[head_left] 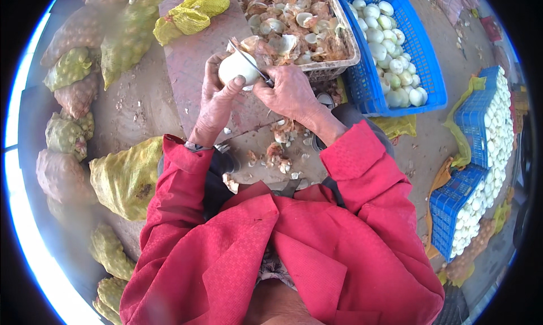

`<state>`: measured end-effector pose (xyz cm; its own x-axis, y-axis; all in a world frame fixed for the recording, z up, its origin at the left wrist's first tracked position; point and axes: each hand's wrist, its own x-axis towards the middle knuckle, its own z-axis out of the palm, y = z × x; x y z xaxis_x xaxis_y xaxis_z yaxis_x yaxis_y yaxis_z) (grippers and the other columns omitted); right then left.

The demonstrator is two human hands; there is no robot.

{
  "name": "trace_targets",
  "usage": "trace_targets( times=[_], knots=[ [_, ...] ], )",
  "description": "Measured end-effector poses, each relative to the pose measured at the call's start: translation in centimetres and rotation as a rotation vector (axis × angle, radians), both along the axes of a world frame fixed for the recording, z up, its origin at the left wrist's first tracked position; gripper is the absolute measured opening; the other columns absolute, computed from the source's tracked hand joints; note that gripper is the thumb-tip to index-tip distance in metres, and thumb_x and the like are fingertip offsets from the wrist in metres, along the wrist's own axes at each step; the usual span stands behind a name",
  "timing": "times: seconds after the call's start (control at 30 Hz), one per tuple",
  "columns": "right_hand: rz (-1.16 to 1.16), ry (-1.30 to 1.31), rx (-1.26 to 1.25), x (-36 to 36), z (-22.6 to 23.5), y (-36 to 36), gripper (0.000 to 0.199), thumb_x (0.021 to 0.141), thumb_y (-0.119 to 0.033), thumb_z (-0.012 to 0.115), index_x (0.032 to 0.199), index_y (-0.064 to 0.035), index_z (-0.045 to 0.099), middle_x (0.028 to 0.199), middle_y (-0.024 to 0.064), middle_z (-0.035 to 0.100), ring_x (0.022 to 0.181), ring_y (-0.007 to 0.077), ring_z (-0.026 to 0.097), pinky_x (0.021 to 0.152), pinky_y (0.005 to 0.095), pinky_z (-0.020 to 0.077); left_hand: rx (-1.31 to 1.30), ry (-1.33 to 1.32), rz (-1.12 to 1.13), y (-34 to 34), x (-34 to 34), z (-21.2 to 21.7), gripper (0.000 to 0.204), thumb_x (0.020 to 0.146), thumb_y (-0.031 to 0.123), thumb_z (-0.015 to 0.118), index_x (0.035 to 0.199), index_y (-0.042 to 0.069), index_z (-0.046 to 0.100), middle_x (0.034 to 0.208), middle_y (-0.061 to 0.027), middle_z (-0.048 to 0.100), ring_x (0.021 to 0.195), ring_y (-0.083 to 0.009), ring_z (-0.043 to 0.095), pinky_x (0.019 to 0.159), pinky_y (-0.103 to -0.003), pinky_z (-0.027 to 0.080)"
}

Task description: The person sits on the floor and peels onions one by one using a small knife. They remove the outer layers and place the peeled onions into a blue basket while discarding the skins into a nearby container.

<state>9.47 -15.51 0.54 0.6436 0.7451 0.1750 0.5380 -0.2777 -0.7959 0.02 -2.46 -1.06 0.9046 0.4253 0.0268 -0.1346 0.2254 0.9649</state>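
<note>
While the left hand [218,96] grips a peeled white onion [236,68], the right hand [288,90] cuts.
Right fingers close on a knife [249,58]; the crate of peels [334,62] lies just beyond them.

this looks like an open-air produce yard or market sorting spot: bare dirt ground [136,107], mesh sacks [127,175] of onions piled around, blue plastic crates [421,53] filled with peeled white onions, and a basket [339,62] heaped with onion skins.
</note>
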Motion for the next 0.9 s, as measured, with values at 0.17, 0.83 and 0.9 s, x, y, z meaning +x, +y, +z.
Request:
trace_targets(
  times=[0.17,0.83,0.9],
  knots=[
    [0.083,0.387,0.107,0.4,0.7,-0.7,0.025,0.071,-0.022,0.056,0.076,0.0014,0.062,0.055,0.016,0.056,0.051,0.0218,0.056,0.053,0.0336,0.0446,-0.517,-0.024,-0.17,0.4,0.1,-0.7,0.05,0.082,0.034,0.054,0.12,0.006,0.037,0.115,-0.0088,0.047,0.107,-0.0224,0.047,0.092,-0.039,0.038],
    [0.056,1.067,0.411,2.1,0.5,-3.6,0.015,0.082,-0.013,0.052,0.076,0.0003,0.054,0.054,0.0004,0.047,0.041,0.006,0.041,0.037,0.0203,0.0348,-0.899,-0.17,-0.043,1.9,-0.1,1.0,0.061,0.075,0.038,0.053,0.123,0.003,0.038,0.111,-0.0183,0.051,0.087,-0.0308,0.054,0.069,-0.038,0.045],
    [0.001,1.036,0.423,2.8,-0.2,-3.7,0.015,0.083,-0.013,0.051,0.078,0.0,0.055,0.054,0.0003,0.048,0.041,0.006,0.042,0.037,0.0198,0.0353,-0.907,-0.206,-0.126,2.1,-0.2,1.1,0.06,0.076,0.035,0.053,0.123,0.002,0.037,0.117,-0.0163,0.048,0.099,-0.0302,0.05,0.078,-0.039,0.044]
  ],
)
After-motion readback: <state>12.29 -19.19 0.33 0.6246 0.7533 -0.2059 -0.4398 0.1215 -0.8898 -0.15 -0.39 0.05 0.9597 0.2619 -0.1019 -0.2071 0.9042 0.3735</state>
